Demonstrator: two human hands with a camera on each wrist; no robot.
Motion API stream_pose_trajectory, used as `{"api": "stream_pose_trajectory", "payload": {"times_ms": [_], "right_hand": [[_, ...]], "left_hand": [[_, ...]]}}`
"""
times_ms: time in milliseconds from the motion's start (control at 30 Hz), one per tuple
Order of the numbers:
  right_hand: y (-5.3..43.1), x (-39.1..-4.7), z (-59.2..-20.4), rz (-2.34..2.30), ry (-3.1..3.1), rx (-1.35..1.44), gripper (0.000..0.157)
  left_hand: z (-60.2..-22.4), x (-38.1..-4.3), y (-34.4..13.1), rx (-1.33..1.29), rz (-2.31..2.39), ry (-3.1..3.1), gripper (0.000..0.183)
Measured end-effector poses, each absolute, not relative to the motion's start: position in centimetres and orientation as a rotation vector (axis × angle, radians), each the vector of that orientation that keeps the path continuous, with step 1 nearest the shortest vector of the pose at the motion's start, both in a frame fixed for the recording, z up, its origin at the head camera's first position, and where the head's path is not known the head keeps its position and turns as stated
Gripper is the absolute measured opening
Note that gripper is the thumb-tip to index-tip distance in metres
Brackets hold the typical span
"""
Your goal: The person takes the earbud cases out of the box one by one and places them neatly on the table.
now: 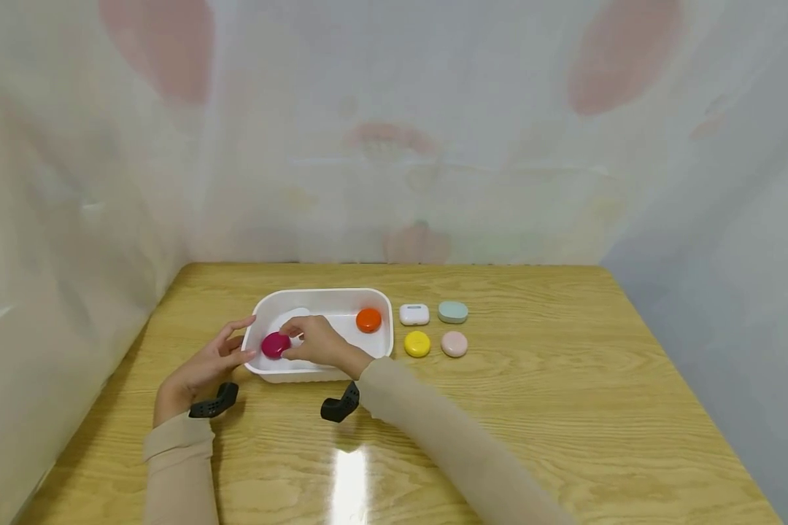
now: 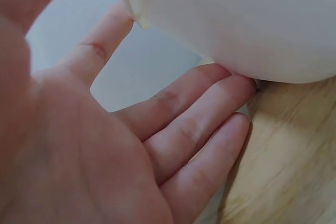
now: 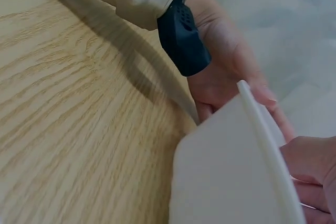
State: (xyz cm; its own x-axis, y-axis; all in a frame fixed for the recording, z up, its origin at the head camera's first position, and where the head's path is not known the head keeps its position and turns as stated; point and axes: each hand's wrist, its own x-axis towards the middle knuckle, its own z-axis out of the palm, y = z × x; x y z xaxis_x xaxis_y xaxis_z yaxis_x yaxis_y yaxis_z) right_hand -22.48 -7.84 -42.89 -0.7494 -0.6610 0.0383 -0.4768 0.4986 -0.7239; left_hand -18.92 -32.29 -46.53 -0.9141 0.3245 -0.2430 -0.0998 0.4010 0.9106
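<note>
My right hand (image 1: pixel 318 341) reaches into a white plastic basin (image 1: pixel 331 295), with thumb and fingers around a glossy magenta round case (image 1: pixel 274 345) at the basin's left end. At that end, outside, my left hand (image 1: pixel 209 364) touches the wall and rim with spread fingers. The left wrist view shows the fingertips of this hand (image 2: pixel 173 124) against the basin's lower wall. A round orange case (image 1: pixel 368 320) lies inside at the right end. In the right wrist view the basin's wall (image 3: pixel 220 177) hides the magenta case.
Right of the basin stand a white earbud case (image 1: pixel 414 314), a pale blue-green oval case (image 1: pixel 453 312), a yellow round case (image 1: pixel 416 344) and a pale pink one (image 1: pixel 454 344). All rest on a wooden table (image 1: pixel 565 408), with curtain-like sheets (image 1: pixel 394 197) behind and beside it.
</note>
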Motion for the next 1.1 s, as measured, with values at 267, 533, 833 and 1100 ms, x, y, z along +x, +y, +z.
{"api": "stream_pose_trajectory", "payload": {"times_ms": [267,533,833,1100], "right_hand": [[-9.7,-22.5,-44.0,-0.896,2.602,-0.986,0.036],[-10.2,-22.5,-44.9,-0.852,2.631,-0.997,0.038],[-10.4,-22.6,-44.6,-0.980,2.606,-0.900,0.040],[-10.9,-22.8,-44.8,-0.896,2.604,-0.877,0.049]], "left_hand": [[-46.6,-18.4,-31.9,0.246,1.565,2.267,0.066],[-47.0,-18.3,-31.5,0.231,1.637,2.230,0.065],[-46.7,-18.3,-31.8,0.287,1.639,2.249,0.064],[-46.6,-18.6,-32.1,0.281,1.611,2.264,0.064]]}}
